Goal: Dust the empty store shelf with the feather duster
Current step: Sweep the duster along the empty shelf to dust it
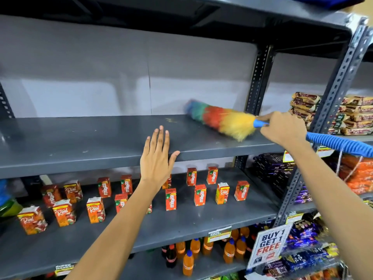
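Store aisle; bare grey metal shelf (101,138). One rainbow feather duster (220,120) near right edge, right hand (284,128) gripping blue handle. Left hand (157,158) spread flat on front edge.

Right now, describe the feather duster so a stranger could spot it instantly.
Find the bare grey shelf at chest height, above the juice cartons. At its right end lies the feather duster, gripped by the right hand. It is the only fluffy rainbow-banded thing there, with a ribbed blue handle.

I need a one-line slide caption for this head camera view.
Right hand sweeps a feather duster across the empty shelf; left hand rests open on its front edge.
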Tool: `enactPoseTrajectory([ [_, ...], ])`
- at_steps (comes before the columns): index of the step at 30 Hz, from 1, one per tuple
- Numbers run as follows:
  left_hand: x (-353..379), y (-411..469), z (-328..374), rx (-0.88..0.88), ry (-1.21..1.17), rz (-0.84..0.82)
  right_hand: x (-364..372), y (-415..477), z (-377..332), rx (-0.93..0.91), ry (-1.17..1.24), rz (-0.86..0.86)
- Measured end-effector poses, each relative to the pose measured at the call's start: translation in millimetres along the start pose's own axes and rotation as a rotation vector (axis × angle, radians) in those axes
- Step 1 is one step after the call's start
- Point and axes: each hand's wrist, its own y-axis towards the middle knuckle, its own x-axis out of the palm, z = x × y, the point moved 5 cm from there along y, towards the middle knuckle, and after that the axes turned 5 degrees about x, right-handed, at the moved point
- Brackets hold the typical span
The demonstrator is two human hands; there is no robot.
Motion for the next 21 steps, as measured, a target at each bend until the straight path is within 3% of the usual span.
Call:
enactPoseTrajectory([
  [5,-6,5,-6,0.070,-0.001,0.042,40,1,14,-0.069,0.137,-0.182],
  [8,-11,11,-5,0.084,-0.021,0.060,55,18,15,-0.140,0.076,-0.234],
  [16,-8,34,21,0.079,-0.083,0.084,55,91,9,-0.128,-0.089,-0.226],
  [21,-5,43,37,0.070,-0.121,0.105,56,119,11,-0.084,-0.171,-0.110],
])
